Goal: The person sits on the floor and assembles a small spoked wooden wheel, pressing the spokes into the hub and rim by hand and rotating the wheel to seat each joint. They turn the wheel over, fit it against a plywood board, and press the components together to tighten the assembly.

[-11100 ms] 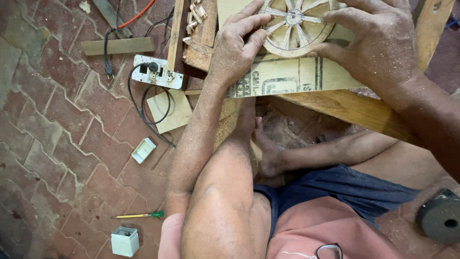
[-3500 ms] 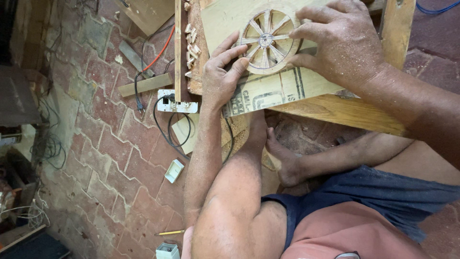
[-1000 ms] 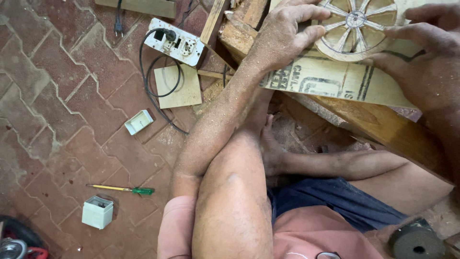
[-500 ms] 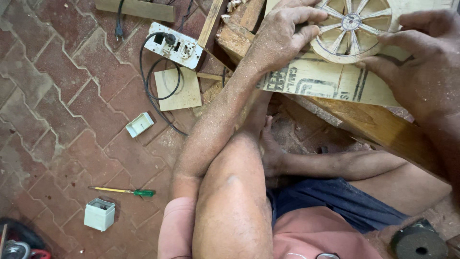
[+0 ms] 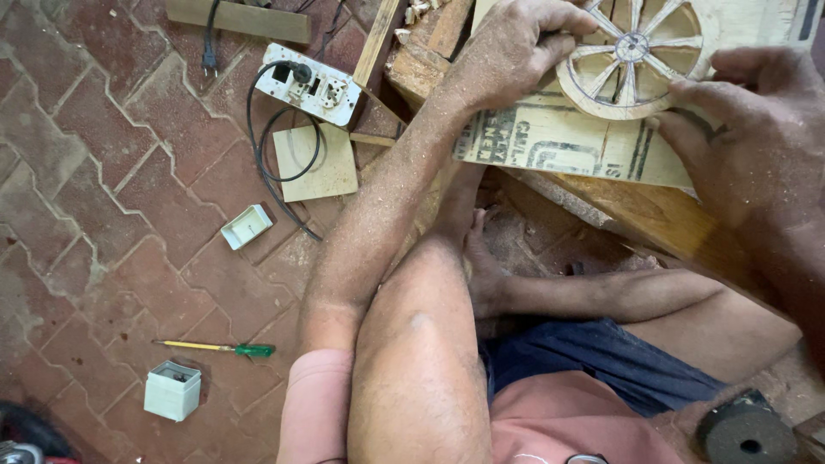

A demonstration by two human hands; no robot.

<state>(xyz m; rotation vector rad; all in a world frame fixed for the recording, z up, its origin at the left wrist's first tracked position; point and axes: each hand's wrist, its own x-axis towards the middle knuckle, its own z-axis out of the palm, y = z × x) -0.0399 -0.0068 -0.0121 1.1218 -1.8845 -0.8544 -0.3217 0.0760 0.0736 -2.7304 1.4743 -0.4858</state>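
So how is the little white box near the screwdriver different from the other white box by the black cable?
The white box by the screwdriver stands as a closed-looking cube, while the white box by the cable is flat and shallow, like an open tray. The cube sits near the picture's bottom, close to the green-handled screwdriver; the tray lies higher up, next to the black cable. Both are small, white and rest on the brick floor, away from both hands.

One wooden wheel (image 5: pixel 634 53), one screwdriver (image 5: pixel 216 348), perhaps two small boxes (image 5: pixel 173 391).
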